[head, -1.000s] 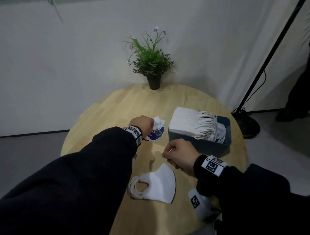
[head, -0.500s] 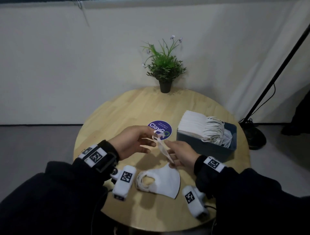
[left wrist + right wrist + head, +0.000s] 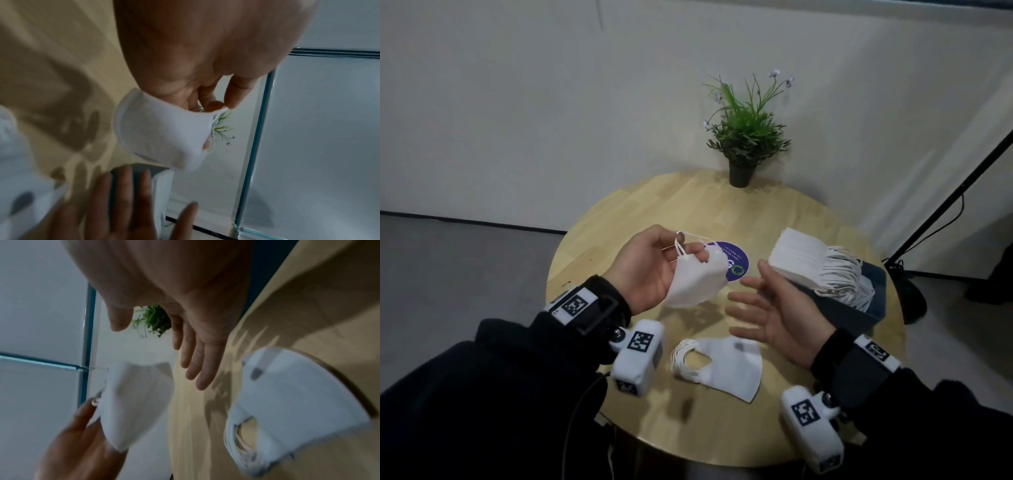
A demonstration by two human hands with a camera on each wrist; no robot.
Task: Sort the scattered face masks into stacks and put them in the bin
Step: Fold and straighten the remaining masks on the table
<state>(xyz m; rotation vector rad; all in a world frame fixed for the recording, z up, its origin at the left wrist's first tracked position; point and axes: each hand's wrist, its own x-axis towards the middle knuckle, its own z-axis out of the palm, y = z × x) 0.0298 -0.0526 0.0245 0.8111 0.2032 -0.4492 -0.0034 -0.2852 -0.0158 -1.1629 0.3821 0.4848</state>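
Left hand (image 3: 650, 270) pinches a soft white folded mask (image 3: 697, 281) above the round wooden worktop (image 3: 664, 205); right hand (image 3: 779, 317) hovers palm-up, fingers spread, holding nothing.

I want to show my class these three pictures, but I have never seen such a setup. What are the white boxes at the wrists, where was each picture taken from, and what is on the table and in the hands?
No machine here: a person works with bare hands. The white boxes at the wrists are small cameras. One picture comes from a camera on the head, looking down; the other two come from those wrist cameras, looking along each palm, so they appear tilted and blurred.

The left hand holds one white face mask above the table, fingers on its ear loop end. The right hand is open and holds nothing.

On the round wooden table lie a small stack of masks, a dark bin with a big stack of masks sticking out, a purple round sticker and a potted plant.
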